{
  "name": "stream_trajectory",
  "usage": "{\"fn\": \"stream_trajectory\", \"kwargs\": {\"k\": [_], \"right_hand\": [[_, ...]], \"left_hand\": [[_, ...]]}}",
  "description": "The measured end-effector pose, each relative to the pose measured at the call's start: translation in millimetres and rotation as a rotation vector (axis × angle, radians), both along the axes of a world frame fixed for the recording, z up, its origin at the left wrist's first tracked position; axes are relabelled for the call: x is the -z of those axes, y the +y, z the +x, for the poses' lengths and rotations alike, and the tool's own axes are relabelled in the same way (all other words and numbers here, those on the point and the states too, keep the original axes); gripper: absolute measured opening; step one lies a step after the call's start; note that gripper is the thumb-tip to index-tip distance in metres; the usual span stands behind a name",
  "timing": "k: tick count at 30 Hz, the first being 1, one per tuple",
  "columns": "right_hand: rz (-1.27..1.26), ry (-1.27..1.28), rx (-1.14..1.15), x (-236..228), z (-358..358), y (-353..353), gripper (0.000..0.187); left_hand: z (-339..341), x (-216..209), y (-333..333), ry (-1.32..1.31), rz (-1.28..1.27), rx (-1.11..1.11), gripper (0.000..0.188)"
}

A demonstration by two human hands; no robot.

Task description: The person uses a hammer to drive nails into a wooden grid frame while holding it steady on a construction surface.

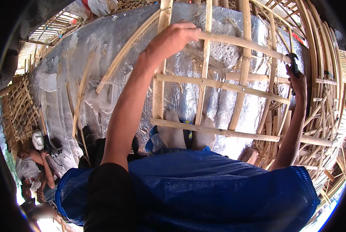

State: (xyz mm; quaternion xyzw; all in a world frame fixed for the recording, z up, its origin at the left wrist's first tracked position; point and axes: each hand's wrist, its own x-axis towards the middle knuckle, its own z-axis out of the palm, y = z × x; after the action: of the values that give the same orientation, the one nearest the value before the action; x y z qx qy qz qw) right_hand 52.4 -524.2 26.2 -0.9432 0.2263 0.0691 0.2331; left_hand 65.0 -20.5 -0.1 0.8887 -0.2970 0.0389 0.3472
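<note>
My left hand [180, 36] is closed round the left end of a bamboo slat [244, 41], which slants down to the right across a lattice of bamboo strips [204, 82]. In my right hand [297, 82] is a black hand tool [294, 65], its head right at the slat's other end. Its exact kind cannot be made out. Upright strips and several cross strips make up the lattice, joined at small dark spots. Both my bare feet [204, 133] are under the lattice's lower edge.
Silver foil sheeting [74, 54] covers the ground, with a rough grey stone block [223, 52] beyond the lattice. Loose bamboo strips [82, 92] lie left, beside a clear plastic container [108, 96]. Bamboo pieces [316, 120] pile up on the right. Another person [36, 166] sits at far left.
</note>
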Motion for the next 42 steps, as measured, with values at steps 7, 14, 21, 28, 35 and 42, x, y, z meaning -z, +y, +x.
{"fn": "stream_trajectory", "kwargs": {"k": [7,14,21,28,35,42], "right_hand": [[0.028,0.013,-0.02,13.1,13.8,-18.8,0.057],[0.03,0.069,-0.033,12.2,15.8,-17.6,0.063],[0.03,0.107,-0.022,14.8,23.2,-24.0,0.067],[0.061,0.007,-0.031,11.7,14.7,-10.4,0.06],[0.072,-0.012,-0.073,21.5,17.0,-27.4,0.062],[0.043,0.032,-0.065,23.4,18.1,-30.8,0.063]], "left_hand": [[8.1,-3.2,14.1,0.023,0.031,-0.026,0.031],[-1.6,-41.9,4.5,0.339,0.092,-0.169,0.022],[1.5,-25.6,6.8,0.27,-0.026,-0.102,0.022],[-3.1,-30.5,2.5,0.305,-0.02,-0.123,0.022],[-2.7,-21.0,5.3,0.184,-0.034,-0.061,0.021],[-5.6,-22.4,5.4,0.173,-0.045,-0.082,0.023]]}}
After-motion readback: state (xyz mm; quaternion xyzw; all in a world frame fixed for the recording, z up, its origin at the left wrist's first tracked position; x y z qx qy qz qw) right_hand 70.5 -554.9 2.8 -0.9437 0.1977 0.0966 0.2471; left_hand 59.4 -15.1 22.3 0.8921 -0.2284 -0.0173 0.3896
